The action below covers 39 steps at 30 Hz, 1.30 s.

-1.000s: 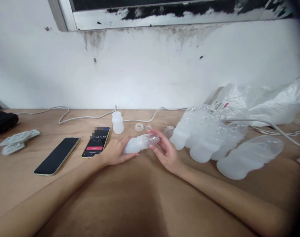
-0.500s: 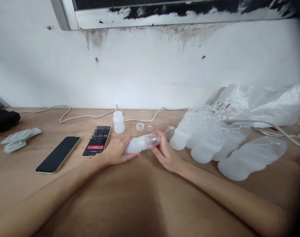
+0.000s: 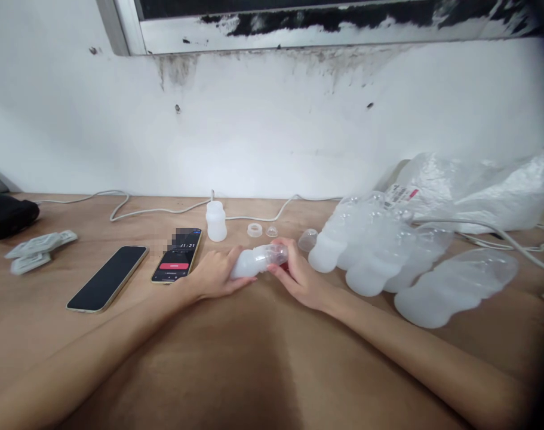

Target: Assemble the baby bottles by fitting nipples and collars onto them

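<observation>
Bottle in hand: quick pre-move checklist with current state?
1. Left hand grips the bottle body: ok.
2. Right hand holds the clear cap end: ok.
3. Cap fully seated: cannot tell.
4. Bottle lies sideways, low over the table: ok.
5. Loose ring and small dome lie apart from the hands: ok.
6. Timer phone close beside the left hand, not touched: ok.

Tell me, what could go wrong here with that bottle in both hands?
The bottle lies sideways between the left hand and right hand; its clear cap might slip from the fingers. The loose ring and small dome nearby could be knocked away. An elbow could nudge the timer phone.
</observation>
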Motion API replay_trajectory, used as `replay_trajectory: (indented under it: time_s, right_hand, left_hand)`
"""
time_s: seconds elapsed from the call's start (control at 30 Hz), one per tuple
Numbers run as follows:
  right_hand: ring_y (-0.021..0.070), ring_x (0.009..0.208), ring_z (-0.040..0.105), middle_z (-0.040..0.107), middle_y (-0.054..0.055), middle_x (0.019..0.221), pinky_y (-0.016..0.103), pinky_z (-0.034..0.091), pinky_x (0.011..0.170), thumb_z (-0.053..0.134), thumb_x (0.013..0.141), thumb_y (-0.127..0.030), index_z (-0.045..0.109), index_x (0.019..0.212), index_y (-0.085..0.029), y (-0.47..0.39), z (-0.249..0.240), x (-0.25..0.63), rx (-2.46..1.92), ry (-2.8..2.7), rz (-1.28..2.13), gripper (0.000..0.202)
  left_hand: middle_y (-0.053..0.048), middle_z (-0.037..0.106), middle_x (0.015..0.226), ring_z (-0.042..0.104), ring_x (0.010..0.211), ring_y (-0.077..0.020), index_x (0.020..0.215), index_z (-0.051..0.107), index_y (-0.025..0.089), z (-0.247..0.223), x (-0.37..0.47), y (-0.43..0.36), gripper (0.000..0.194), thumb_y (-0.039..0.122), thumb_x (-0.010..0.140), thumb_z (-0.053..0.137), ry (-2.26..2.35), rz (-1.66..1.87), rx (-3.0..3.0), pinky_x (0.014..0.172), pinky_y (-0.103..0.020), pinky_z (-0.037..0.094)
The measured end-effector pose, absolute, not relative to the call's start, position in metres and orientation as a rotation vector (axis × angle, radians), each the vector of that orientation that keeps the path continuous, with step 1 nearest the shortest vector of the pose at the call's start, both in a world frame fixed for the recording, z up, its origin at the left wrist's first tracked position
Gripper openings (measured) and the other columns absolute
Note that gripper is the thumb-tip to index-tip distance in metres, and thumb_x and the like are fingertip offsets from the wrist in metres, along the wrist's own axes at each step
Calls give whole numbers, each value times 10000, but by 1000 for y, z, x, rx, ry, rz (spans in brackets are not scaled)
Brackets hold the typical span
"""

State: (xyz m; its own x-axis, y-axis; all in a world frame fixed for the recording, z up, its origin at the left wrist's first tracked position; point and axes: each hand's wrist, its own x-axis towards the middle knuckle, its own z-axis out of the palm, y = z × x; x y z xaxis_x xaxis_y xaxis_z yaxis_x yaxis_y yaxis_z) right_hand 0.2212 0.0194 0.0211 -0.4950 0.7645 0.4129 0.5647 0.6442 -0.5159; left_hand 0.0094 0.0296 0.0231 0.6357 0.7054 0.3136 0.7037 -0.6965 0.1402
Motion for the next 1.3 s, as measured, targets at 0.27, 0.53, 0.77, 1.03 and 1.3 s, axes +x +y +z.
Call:
replay_trajectory:
  time_s: [0.27,0.53,0.77,1.03,1.3]
  right_hand:
    - [199,818,508,484,103,952,383,443,728,364,872,-354,275,1100,-152,20,19,219,-984,-2256,385,317]
    - [221,852,532,520,135,992,409,441,747,384,857,-347,265,1132,-127,17,27,210,-1004,-2251,368,372]
    - [241,829,576,532,169,1074,354,445,669,495,778,-462,305,1166,-109,5,55,203,-1117,-2308,182,558]
    - [272,552,597,622,69,627,285,313,428,428,799,-465,405,1128,-123,-28,91,220,-1512,-2431,-478,476]
    - [217,479,523,513,59,502,259,221,400,381,813,-504,478,939,-67,-32,82,269,-1796,-2165,-1054,465]
  left_hand:
    - [-98,615,797,601,673,-257,1117,384,116,20,10,30,500,499,799,431,1201,542,2841,567,-326,423]
    - [-96,607,783,597,676,-257,1093,391,119,18,9,26,519,528,779,445,1304,620,2680,580,-340,434]
    - [-122,544,1054,540,945,-243,1158,338,148,8,22,16,464,383,788,489,1121,939,2449,766,-382,448]
    - [-112,547,995,514,911,-250,1058,472,126,19,57,-1,405,440,801,461,839,561,2716,822,-407,424]
    - [-169,414,1232,373,1146,-265,1232,320,87,11,55,3,579,494,830,406,757,523,2760,962,-429,318]
